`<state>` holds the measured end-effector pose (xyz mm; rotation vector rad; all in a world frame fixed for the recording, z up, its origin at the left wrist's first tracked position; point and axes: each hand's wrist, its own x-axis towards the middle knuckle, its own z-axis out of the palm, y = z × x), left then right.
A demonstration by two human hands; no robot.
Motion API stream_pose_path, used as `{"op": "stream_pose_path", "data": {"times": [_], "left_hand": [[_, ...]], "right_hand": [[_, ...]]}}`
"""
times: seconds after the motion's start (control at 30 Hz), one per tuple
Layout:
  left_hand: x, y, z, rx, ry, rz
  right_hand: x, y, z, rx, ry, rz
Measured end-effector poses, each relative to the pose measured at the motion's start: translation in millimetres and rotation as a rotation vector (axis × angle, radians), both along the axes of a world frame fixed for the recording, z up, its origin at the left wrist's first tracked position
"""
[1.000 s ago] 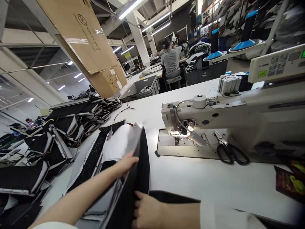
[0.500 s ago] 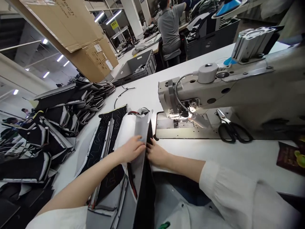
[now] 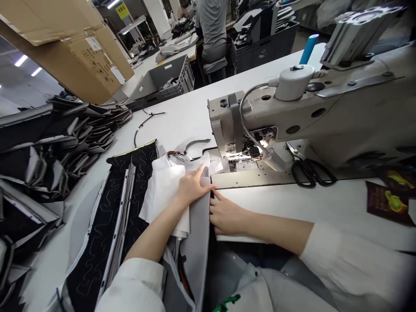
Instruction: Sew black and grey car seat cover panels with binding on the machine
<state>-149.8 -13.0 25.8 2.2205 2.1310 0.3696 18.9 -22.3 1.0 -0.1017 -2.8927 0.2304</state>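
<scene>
My left hand [image 3: 191,187] lies on a folded grey and white fabric piece [image 3: 169,190], fingers stretched toward the sewing machine [image 3: 292,112]. My right hand [image 3: 225,212] rests at the table edge beside the same piece, fingers extended along its grey edge [image 3: 199,234]. The fabric's front end reaches the machine's bed plate [image 3: 256,175], just left of the lit needle area [image 3: 250,151]. A black quilted piece [image 3: 107,216] lies flat to the left of my left arm.
Black scissors [image 3: 308,171] lie on the machine bed at right. A big heap of black and grey cut pieces [image 3: 42,151] fills the table's left. A grey crate [image 3: 165,80] and cardboard boxes [image 3: 65,47] stand behind. A seated person [image 3: 211,34] works at the far table.
Both hands moved forward with the folded fabric toward the machine, the piece now lying flatter. The camera tilted down and closer to the table.
</scene>
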Motion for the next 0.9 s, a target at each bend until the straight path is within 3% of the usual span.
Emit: {"op": "stream_pose_path", "data": {"times": [0.1,0.2,0.27,0.4,0.57,0.77,0.9], "left_hand": [[4.6,17.5,9.2,-0.037,0.016,0.116],[-2.0,29.8,7.2,-0.063,-0.065,0.218],[-7.3,31.4,0.6,-0.032,-0.057,0.175],[-7.4,27.3,-8.3,0.046,0.189,0.041],[12.4,22.4,-0.9,-0.001,0.311,0.163],[52.4,5.9,1.8,-0.077,0.249,0.067],[65.7,6.7,-2.4,-0.084,0.161,0.007]], "right_hand": [[-17.0,2.4,-7.1,0.007,-0.048,-0.119],[-16.6,-5.1,-12.1,0.047,-0.020,-0.171],[-5.9,-10.1,-11.5,0.079,0.025,-0.192],[16.2,-13.7,-4.0,0.051,0.041,-0.219],[18.7,-14.0,-3.1,0.008,0.045,-0.233],[34.4,-23.3,-7.5,0.014,0.024,-0.257],[50.3,-32.1,-3.7,0.014,0.032,-0.254]]}}
